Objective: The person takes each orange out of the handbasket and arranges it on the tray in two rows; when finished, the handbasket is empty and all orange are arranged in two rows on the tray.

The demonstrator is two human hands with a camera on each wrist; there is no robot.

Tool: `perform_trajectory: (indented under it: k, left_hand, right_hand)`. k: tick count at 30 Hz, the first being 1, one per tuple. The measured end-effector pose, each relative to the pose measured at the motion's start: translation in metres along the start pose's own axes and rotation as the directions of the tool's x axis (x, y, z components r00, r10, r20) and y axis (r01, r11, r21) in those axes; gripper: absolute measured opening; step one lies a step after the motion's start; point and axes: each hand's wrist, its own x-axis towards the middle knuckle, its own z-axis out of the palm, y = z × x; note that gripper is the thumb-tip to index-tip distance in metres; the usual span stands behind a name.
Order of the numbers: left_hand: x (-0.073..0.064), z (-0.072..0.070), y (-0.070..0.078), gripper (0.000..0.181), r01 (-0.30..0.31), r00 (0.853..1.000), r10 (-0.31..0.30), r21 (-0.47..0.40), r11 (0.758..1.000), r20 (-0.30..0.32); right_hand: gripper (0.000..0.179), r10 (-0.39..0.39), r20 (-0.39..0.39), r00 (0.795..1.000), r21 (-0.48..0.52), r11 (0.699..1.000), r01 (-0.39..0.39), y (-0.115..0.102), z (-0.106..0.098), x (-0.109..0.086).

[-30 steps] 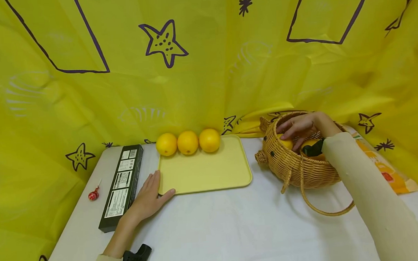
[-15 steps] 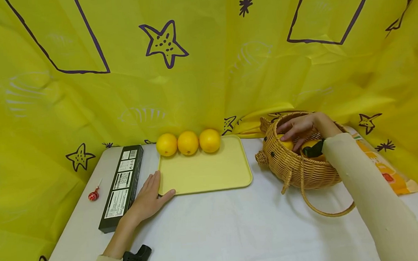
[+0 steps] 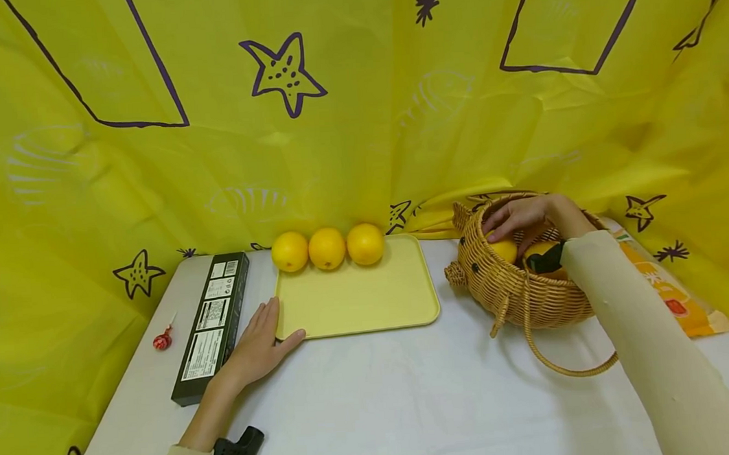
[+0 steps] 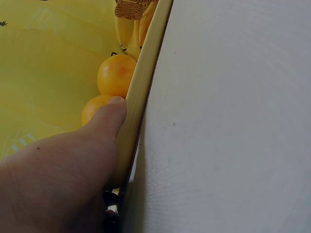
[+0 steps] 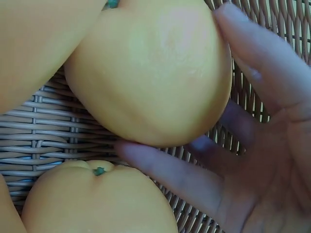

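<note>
My left hand [image 3: 256,346] lies at the front left corner of a yellow tray [image 3: 356,303], fingers straight along its left side and thumb on the front rim. Three oranges [image 3: 327,249] stand in a row along the tray's back edge. My right hand [image 3: 525,219] reaches into a pig-shaped wicker basket [image 3: 504,299]. In the right wrist view its thumb and fingers curve round one orange [image 5: 150,73], the thumb tip at its side and another finger beneath. Another orange [image 5: 99,204] with a small green stem sits below that one, and more fruit shows at the left edge.
A long dark box [image 3: 211,325] with white labels lies left of the tray, and a red lollipop [image 3: 163,340] beyond it. The basket's handle [image 3: 573,373] loops onto the white table. An orange printed bag [image 3: 678,300] lies behind the basket. A yellow curtain [image 3: 336,153] hangs at the back.
Inside the basket my right hand's fingers have shifted slightly, and more of the orange by them shows now. My left hand and the tray stay in place.
</note>
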Motion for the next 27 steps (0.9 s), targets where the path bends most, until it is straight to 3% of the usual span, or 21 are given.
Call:
perform_trajectory:
  k: [5,13,27]
  left_hand:
    - [0.0006,0.0014,-0.0007,0.096,-0.006,1.000,0.006,0.003,1.000,-0.001]
    - [0.0012,0.0014,-0.0010,0.096,-0.002,1.000,0.002,0.006,1.000,-0.005]
    - [0.0012,0.0013,-0.0011,0.097,0.004,1.000,-0.004,0.007,1.000,0.000]
  right_hand:
    - [0.053,-0.006,0.016,1.000,-0.029,1.000,0.007,0.0009,-0.0001,-0.0003]
    - [0.045,0.013,0.078,0.997,0.016,1.000,-0.014,-0.0034,-0.0002,-0.0001]
    - [0.046,0.024,0.108,0.994,-0.011,1.000,-0.023,-0.0033,0.0025,0.0035]
